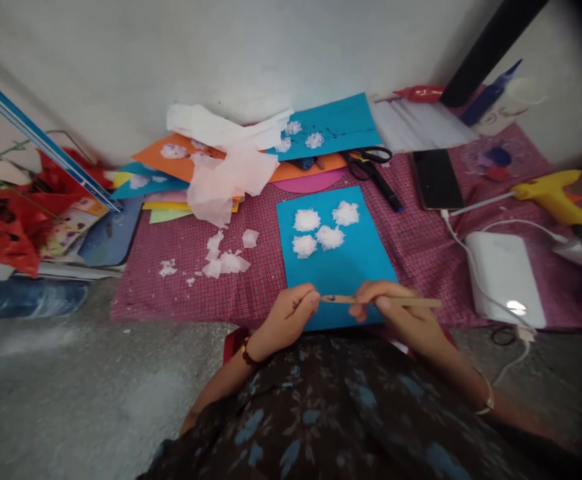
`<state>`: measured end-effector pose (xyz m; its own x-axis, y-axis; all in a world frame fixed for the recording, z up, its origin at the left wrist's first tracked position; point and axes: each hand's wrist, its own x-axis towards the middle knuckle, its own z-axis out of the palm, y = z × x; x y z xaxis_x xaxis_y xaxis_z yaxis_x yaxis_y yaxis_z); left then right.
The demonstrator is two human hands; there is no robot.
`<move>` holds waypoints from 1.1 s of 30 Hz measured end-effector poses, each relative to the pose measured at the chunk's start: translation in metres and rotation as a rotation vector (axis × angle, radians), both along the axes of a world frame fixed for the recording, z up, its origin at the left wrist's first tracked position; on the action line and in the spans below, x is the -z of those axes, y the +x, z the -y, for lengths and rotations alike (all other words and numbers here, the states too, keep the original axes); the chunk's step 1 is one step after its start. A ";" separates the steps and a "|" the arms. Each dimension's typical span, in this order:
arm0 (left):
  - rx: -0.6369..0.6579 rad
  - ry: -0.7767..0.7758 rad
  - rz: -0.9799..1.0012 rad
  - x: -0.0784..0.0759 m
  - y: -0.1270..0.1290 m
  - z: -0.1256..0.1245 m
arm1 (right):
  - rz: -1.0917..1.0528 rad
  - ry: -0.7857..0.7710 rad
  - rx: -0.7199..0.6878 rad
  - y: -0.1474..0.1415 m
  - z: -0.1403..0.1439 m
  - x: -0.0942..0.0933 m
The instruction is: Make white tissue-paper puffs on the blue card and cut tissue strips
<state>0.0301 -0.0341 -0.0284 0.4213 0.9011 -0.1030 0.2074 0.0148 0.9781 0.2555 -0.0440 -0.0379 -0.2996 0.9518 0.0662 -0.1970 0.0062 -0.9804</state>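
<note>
A tan wooden stick [415,302], tapering toward its left end, lies level across the lower part of a blue sheet [365,260]. My right hand [395,310] is closed around its middle. At the narrow end, my left hand [293,310] has its fingers pinched together on the tip; whether anything small is between them is hidden. Several fluffy white paper tufts sit on the upper part of the blue sheet, one of them a tuft [330,237] near its middle. Left of the sheet, torn white tissue pieces [227,263] are scattered on the checked cloth [145,293].
Behind are crumpled white tissue [235,167], coloured sheets [335,123] and black-handled scissors [368,163]. To the right lie a phone [437,179], a yellow glue gun [553,193] and a white power unit [505,277] with cables. Red plastic bags [11,227] are at left.
</note>
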 end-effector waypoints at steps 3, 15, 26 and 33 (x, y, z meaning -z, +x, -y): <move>0.014 0.092 -0.058 -0.001 0.000 0.003 | -0.032 -0.047 0.033 -0.001 0.003 0.007; -0.116 0.680 -0.326 0.001 -0.019 0.034 | -0.325 -0.340 -0.086 -0.029 0.014 0.001; -0.902 0.155 0.434 0.010 -0.080 0.016 | 0.206 0.069 0.170 0.002 -0.024 -0.010; -0.980 0.056 0.284 0.028 -0.102 0.030 | 1.254 0.834 -0.064 -0.064 -0.143 -0.035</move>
<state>-0.0723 -0.0638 -0.0565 -0.5017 0.8629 -0.0611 -0.1108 0.0059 0.9938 0.1914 0.0992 -0.0026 -0.6092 0.7549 0.2430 0.7204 0.6549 -0.2285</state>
